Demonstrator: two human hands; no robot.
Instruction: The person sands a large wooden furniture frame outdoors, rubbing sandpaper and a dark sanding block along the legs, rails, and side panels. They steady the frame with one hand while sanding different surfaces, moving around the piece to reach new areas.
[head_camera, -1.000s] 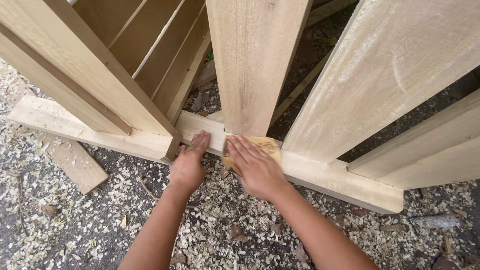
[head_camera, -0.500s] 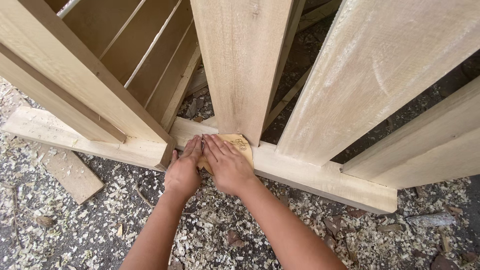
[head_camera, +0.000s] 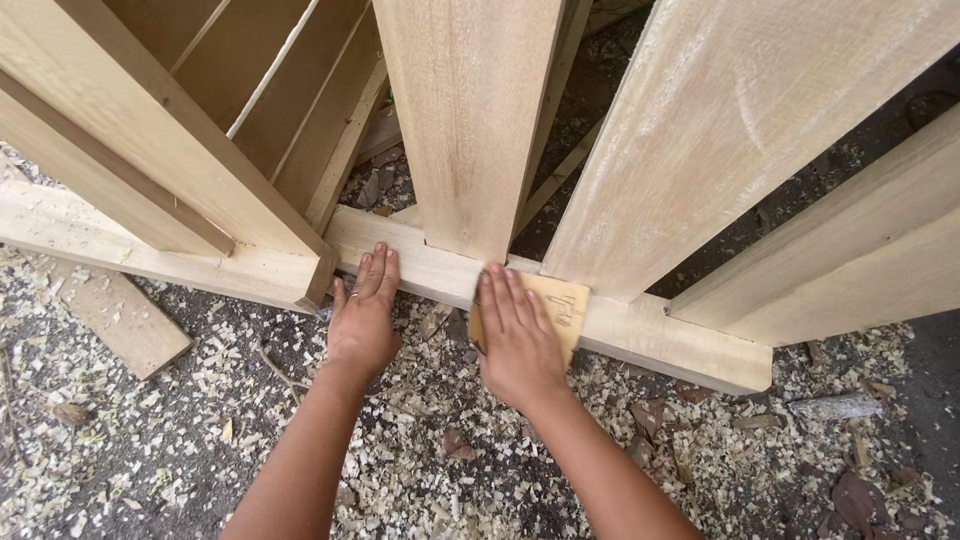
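My right hand (head_camera: 515, 335) lies flat on a tan sheet of sandpaper (head_camera: 556, 308), pressing it against the front face of a pale wooden bottom rail (head_camera: 660, 340) just below the middle upright board (head_camera: 470, 120). Further left, my left hand (head_camera: 365, 310) rests with fingers together on the same rail, close to the joint with the slanted left board (head_camera: 150, 150). It holds nothing. Both forearms come up from the bottom edge of the view.
A wide slanted board (head_camera: 740, 130) rises at the right, with another beam (head_camera: 850, 260) beyond it. A loose wood offcut (head_camera: 125, 320) lies on the ground at the left. Wood shavings (head_camera: 420, 470) and dry leaves cover the dark ground.
My right hand has slid the sandpaper to the right along the rail, away from my left hand. The left hand stays on the rail near the joint.
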